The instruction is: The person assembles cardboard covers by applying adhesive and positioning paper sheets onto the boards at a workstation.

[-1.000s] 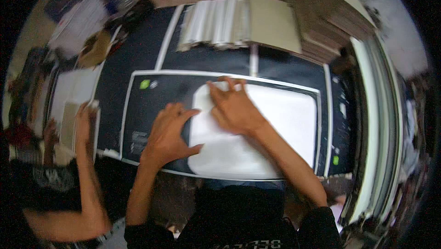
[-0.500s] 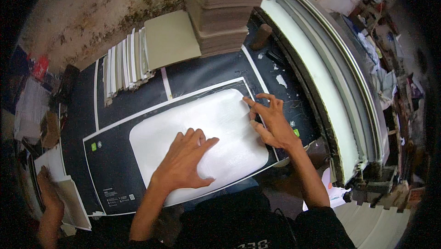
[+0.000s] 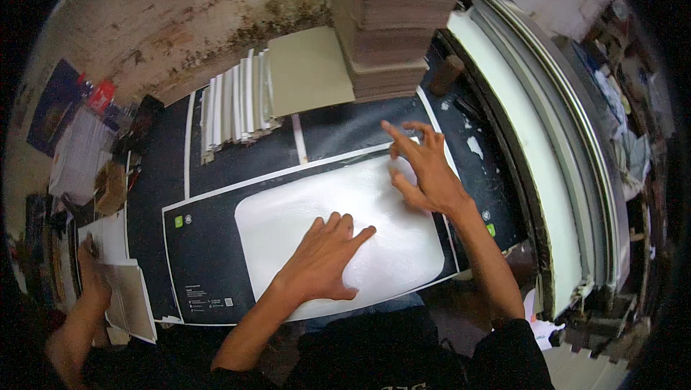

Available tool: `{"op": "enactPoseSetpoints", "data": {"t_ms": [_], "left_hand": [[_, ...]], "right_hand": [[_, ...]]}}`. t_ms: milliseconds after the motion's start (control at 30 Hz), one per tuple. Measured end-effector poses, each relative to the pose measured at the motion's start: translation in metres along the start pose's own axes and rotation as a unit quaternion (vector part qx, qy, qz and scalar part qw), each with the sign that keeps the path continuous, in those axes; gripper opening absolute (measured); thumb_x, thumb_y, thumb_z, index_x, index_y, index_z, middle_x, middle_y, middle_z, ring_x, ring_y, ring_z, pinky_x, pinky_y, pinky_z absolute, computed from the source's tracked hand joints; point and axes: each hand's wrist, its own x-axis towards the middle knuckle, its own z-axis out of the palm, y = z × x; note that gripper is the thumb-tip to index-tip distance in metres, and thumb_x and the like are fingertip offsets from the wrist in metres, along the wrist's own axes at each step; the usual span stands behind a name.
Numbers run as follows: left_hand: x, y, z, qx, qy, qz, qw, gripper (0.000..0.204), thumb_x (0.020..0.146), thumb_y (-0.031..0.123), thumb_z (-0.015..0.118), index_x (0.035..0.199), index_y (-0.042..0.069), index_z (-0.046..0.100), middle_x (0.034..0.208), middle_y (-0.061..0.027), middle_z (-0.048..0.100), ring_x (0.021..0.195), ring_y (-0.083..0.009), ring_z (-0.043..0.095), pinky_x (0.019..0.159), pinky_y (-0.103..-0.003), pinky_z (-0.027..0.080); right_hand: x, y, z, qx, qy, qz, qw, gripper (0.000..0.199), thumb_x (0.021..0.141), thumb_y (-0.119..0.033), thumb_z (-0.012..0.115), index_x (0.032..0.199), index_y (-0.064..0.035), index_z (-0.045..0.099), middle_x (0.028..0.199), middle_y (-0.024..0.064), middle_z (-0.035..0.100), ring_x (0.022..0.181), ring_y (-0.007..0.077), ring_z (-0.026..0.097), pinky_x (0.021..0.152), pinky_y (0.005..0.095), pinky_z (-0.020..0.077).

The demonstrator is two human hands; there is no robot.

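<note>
A large black printed sheet with thin white border lines and a big glossy white rounded panel (image 3: 360,224) lies flat on the worktop, directly in front of the person. The left hand (image 3: 320,260) rests palm down on the lower middle of the white panel, fingers spread flat and gripping nothing. The right hand (image 3: 425,170) is open too, its fingers splayed at the sheet's upper right edge, the heel low on the panel while the fingertips lift a little above the surface; whether they touch the sheet cannot be told. Just beyond the sheet stands a tall stack of tan cardboard boards (image 3: 385,23), with a single flat tan board (image 3: 309,70) beside it and a fanned row of white-edged sheets (image 3: 234,106) further left. To the right runs a long curved pile of pale, thick boards (image 3: 533,145). At the far left another person's hand (image 3: 93,278) rests on a small pile of pale papers (image 3: 133,304), well apart from the black sheet.
</note>
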Motion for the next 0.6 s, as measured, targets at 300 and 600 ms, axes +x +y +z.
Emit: {"op": "enactPoseSetpoints", "data": {"t_ms": [300,600], "left_hand": [[-0.017,0.007,0.010,0.010,0.050,0.027,0.998,0.095,0.063,0.031,0.090,0.144,0.004,0.046,0.119,-0.0178,0.052,0.111,-0.0328,0.050,0.093,-0.046,0.042],[-0.073,0.004,0.038,-0.090,0.137,-0.008,0.986,0.081,0.077,0.034,0.086,0.144,0.009,0.049,0.122,-0.0167,0.052,0.112,-0.0317,0.049,0.096,-0.046,0.040]], "right_hand": [[0.167,-0.021,0.038,-0.141,-0.029,-0.060,0.988,0.100,0.084,-0.021,0.079,0.159,-0.0045,0.016,0.125,0.0229,0.065,0.134,0.0416,0.043,0.113,0.0569,0.0290],[0.161,-0.012,0.030,-0.115,-0.079,-0.087,0.986,0.079,0.079,-0.011,0.080,0.148,-0.0068,0.044,0.115,0.0207,0.071,0.118,0.0369,0.061,0.105,0.0553,0.0383]]}}
